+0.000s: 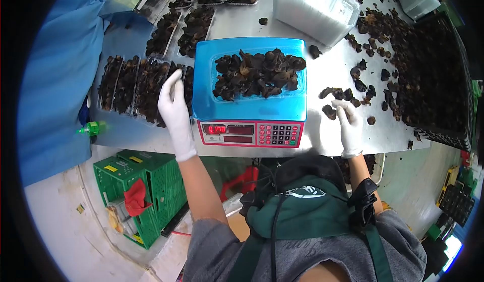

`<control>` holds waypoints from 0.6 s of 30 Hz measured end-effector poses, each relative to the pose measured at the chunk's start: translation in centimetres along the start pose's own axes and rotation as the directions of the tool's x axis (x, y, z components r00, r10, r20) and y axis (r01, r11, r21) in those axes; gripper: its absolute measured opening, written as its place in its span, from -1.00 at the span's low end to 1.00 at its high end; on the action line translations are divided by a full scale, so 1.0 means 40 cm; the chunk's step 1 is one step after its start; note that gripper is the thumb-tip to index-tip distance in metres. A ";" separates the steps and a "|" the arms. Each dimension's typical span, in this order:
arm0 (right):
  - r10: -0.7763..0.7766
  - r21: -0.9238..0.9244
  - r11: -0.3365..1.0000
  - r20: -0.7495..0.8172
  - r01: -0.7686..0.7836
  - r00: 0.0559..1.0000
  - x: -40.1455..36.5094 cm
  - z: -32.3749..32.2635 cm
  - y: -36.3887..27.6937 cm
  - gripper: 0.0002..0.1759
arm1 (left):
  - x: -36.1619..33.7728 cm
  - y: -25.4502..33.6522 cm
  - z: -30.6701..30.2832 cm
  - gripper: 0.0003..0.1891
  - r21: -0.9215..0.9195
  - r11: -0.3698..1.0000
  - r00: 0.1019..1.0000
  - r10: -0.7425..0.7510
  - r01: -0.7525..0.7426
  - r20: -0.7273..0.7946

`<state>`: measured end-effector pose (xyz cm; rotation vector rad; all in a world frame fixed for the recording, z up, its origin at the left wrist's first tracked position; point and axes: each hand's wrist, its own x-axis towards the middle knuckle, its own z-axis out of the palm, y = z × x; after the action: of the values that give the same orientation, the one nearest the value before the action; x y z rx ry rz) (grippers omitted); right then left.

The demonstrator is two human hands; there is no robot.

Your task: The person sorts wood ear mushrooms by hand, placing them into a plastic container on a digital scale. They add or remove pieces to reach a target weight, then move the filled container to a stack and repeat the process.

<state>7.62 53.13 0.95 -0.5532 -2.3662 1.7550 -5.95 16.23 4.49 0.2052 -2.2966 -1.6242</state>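
Observation:
My left hand (175,108), in a white glove, is beside the scale's left edge, over the filled clear trays. Its fingers stretch forward and hold nothing that I can see. My right hand (349,125), also gloved in white, is low over the table to the right of the scale. Its fingertips close at the edge of a dark wood ear mushroom (329,112). Between my hands stands a digital scale (251,133) with a blue platform and a red readout of 0.170. A clear tray (260,96) heaped with wood ear mushrooms rests on it.
Filled trays (136,86) line the left side, with more stacked at the back. A stack of clear trays (315,9) stands behind the scale. Loose mushrooms spread from a dark crate (436,80) at right. Green crates (146,191) sit below the table's left edge.

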 end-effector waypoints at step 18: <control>-0.100 -0.228 0.964 0.156 0.135 0.983 -0.059 0.031 -0.028 -0.79 | -0.009 0.005 0.021 -0.66 0.270 0.928 0.874 0.102 -0.255 0.474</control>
<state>9.17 50.85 1.88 -0.3150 -2.6686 1.5184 -5.87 17.15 4.37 -0.3521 -2.8277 -1.2884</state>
